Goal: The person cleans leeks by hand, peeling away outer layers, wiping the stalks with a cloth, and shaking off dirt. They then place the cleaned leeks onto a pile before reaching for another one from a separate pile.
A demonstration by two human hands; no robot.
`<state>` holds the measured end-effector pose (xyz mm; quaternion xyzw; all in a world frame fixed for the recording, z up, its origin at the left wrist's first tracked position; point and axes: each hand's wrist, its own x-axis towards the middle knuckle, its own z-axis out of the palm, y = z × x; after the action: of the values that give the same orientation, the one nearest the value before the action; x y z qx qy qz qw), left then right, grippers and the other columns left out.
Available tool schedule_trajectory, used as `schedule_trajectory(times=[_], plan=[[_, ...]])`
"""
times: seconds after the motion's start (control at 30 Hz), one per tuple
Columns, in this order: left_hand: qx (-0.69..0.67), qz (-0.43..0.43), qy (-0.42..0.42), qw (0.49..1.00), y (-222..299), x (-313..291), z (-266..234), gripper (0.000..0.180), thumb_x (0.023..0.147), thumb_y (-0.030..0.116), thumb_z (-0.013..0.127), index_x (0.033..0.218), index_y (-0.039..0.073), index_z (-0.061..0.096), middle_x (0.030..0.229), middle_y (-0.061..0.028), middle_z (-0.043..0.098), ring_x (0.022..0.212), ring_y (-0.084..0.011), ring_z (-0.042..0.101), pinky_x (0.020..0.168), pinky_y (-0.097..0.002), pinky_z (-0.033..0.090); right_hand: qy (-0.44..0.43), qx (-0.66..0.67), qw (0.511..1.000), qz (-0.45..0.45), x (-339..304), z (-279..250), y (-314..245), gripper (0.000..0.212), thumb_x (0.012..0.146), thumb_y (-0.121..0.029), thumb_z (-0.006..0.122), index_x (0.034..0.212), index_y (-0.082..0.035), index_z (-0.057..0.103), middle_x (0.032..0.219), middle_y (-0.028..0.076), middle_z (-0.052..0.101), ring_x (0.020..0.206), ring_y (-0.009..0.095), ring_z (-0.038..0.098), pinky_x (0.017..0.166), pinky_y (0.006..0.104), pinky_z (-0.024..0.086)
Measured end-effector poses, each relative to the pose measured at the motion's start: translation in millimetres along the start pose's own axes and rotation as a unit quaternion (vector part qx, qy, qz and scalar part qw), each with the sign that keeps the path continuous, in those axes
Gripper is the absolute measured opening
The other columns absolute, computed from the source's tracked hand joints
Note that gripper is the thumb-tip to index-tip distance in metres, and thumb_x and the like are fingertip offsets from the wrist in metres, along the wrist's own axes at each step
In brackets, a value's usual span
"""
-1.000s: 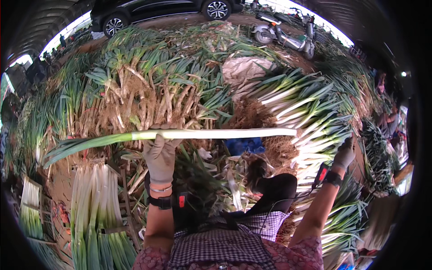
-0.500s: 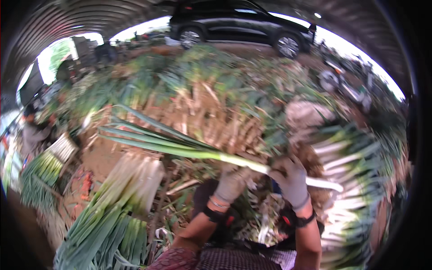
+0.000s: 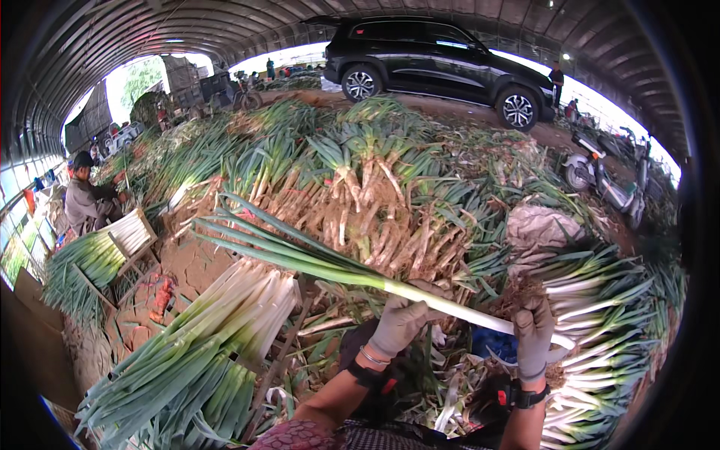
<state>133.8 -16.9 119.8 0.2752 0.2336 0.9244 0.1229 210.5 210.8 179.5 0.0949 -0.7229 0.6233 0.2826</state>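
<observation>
A long green onion [image 3: 450, 306] lies slanted across both my gloved hands, its green leaves pointing far left and its white end to the right. My left hand [image 3: 403, 322] is closed around the white stem from below. Near the white end, the closed fingers of my right hand [image 3: 534, 334] grip the onion, and the curved tip shows just past them. A brown clump of roots [image 3: 523, 291] sits right by the right fingertips; whether it is attached to this onion I cannot tell.
Cleaned onions [image 3: 225, 322] form a bundle at left; more white stems [image 3: 592, 322] are piled at right. Ahead spreads a heap of soil-covered onions [image 3: 375, 217]. A crumpled sack [image 3: 541, 229] lies right of it. Another person [image 3: 91, 196] sits far left. Behind stand a black car [image 3: 442, 64] and a motorbike [image 3: 607, 176].
My right hand has shifted along the onion toward its white end, leaving less of the tip beyond the fingers. The left hand still holds the stem. The whole view has shifted and become sharper.
</observation>
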Motion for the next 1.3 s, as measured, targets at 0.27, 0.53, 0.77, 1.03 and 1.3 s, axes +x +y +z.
schedule_trajectory(times=[0.27, 0.53, 0.77, 1.03, 1.3], plan=[[0.027, 0.047, 0.032, 0.998, 15, 4, -17, 0.023, 0.093, 0.006, 0.053, 0.115, -0.002, 0.051, 0.113, -0.017, 0.06, 0.109, -0.0328, 0.059, 0.097, -0.0522, 0.048, -0.056, -0.383, 0.919, -0.079, -27, -70, -2, 0.022, 0.072, -0.014, 0.074, 0.081, -0.007, 0.055, 0.073, 0.006, 0.059, 0.066, 0.023, 0.058, 0.061, 0.0334, 0.046], [0.068, 0.037, 0.04, 0.996, 33, 2, -19, 0.025, 0.093, 0.009, 0.055, 0.114, -0.004, 0.052, 0.11, -0.0173, 0.061, 0.105, -0.0316, 0.062, 0.094, -0.046, 0.05, 0.081, -0.697, 0.713, 0.001, -41, -245, 74, 0.016, 0.077, -0.015, 0.066, 0.081, -0.007, 0.052, 0.077, 0.013, 0.06, 0.07, 0.034, 0.059, 0.061, 0.0442, 0.046], [0.018, 0.047, 0.03, 0.998, 37, 1, -106, 0.017, 0.094, 0.009, 0.053, 0.108, 0.0, 0.055, 0.104, -0.0134, 0.062, 0.094, -0.0242, 0.063, 0.092, -0.0448, 0.051, 0.015, -0.626, 0.779, 0.023, -70, -263, 86, 0.021, 0.082, -0.005, 0.058, 0.101, -0.002, 0.065, 0.088, 0.015, 0.065, 0.068, 0.029, 0.056, 0.066, 0.0352, 0.048], [0.057, 0.087, 0.12, 0.987, 33, 23, -58, 0.023, 0.093, 0.011, 0.055, 0.115, 0.003, 0.056, 0.115, -0.0115, 0.061, 0.111, -0.0289, 0.058, 0.098, -0.0517, 0.048, 0.007, -0.075, 0.98, 0.184, -33, -119, 8, 0.053, 0.082, -0.029, 0.074, 0.124, -0.003, 0.054, 0.094, 0.003, 0.062, 0.081, 0.01, 0.058, 0.071, 0.0245, 0.048], [0.039, 0.06, 0.117, 0.991, 21, 15, -48, 0.025, 0.093, 0.01, 0.056, 0.117, 0.004, 0.055, 0.117, -0.011, 0.06, 0.112, -0.0286, 0.058, 0.098, -0.0498, 0.049, 0.115, 0.084, 0.972, 0.189, -11, -111, 17, 0.053, 0.088, -0.037, 0.066, 0.124, -0.002, 0.052, 0.092, 0.003, 0.06, 0.067, 0.012, 0.058, 0.062, 0.0228, 0.047]])
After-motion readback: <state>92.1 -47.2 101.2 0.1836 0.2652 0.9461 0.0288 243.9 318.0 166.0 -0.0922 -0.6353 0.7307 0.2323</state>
